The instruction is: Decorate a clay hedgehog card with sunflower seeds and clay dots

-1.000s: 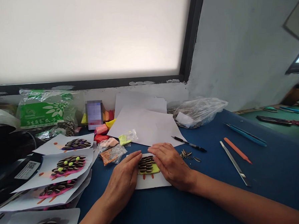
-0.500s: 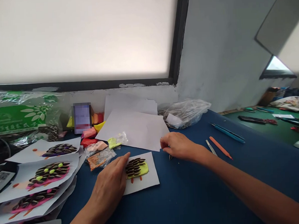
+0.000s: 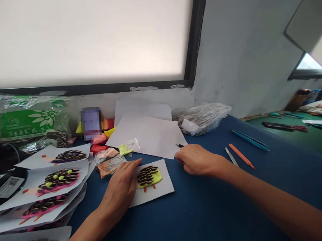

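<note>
A white card (image 3: 164,187) lies on the blue table, bearing a yellow-green clay shape (image 3: 157,177) with rows of striped sunflower seeds (image 3: 147,176) pressed into it and two small orange-brown legs below. My left hand (image 3: 120,185) rests flat over the card's left part, fingers stretched out, covering that end of the figure. To the right of the card, my right hand (image 3: 197,160) is low over the table with its fingers pinched together. A small dark pointed thing (image 3: 180,145) shows just beyond its knuckles; what the fingertips hold is hidden.
At left, finished seed-and-clay cards (image 3: 79,168) are stacked. Clay packets (image 3: 109,166) and white paper sheets (image 3: 151,135) lie behind the card. A clear bag of seeds (image 3: 204,118) sits by the wall. Blue tweezers (image 3: 250,140), an orange tool (image 3: 241,155) and a pale blade-like tool (image 3: 231,156) lie right.
The view has shifted slightly, so most things appear a little right and higher. My right hand has turned a little, and the dark pointed thing now shows beyond it. My left hand stays on the card.
</note>
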Motion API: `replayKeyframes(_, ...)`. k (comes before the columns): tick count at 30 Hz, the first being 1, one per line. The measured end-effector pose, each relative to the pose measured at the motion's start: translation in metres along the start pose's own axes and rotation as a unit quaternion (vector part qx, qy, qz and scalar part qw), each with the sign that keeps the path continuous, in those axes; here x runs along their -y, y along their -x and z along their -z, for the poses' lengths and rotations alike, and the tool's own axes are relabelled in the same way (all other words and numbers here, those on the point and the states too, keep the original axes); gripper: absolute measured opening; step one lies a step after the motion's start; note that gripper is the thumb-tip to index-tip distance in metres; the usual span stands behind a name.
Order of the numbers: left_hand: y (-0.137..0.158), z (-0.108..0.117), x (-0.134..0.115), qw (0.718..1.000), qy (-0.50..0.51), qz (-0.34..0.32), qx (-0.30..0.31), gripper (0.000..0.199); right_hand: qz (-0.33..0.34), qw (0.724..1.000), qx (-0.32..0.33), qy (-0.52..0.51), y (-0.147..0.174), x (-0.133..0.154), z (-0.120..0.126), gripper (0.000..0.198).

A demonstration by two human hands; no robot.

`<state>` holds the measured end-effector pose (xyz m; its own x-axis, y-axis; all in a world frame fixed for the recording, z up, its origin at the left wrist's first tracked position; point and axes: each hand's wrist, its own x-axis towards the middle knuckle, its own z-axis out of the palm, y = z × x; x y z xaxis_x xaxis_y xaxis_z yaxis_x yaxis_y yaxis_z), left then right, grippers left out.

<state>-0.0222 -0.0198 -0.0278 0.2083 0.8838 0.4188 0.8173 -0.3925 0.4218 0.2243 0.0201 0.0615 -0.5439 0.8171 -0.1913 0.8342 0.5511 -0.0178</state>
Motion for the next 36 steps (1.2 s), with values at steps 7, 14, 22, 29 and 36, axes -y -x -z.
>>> replayKeyframes(7, -0.001, 0.000, -0.002, 1.000, 0.006, -0.005, -0.006, 0.050, 0.019, 0.991, -0.094, -0.088, -0.007, 0.002, -0.008, 0.033)
replayKeyframes(14, -0.002, -0.003, 0.003, 1.000, 0.022, 0.016, -0.002, 0.061, 0.000, 0.978, -0.111, -0.179, -0.010, -0.001, -0.006, 0.020)
replayKeyframes(22, -0.005, 0.000, 0.000, 0.998, 0.051, 0.033, 0.004, 0.062, 0.009, 0.976, -0.124, -0.179, -0.015, -0.001, -0.013, 0.016)
replayKeyframes(29, -0.004, 0.001, 0.000, 0.997, 0.061, 0.039, 0.012, 0.062, 0.019, 0.946, -0.168, -0.275, -0.014, 0.007, -0.014, 0.017)
replayKeyframes(36, -0.005, 0.002, -0.002, 0.995, 0.073, 0.048, 0.041, 0.062, 0.051, 0.899, -0.162, -0.403, -0.007, 0.027, -0.026, 0.012)
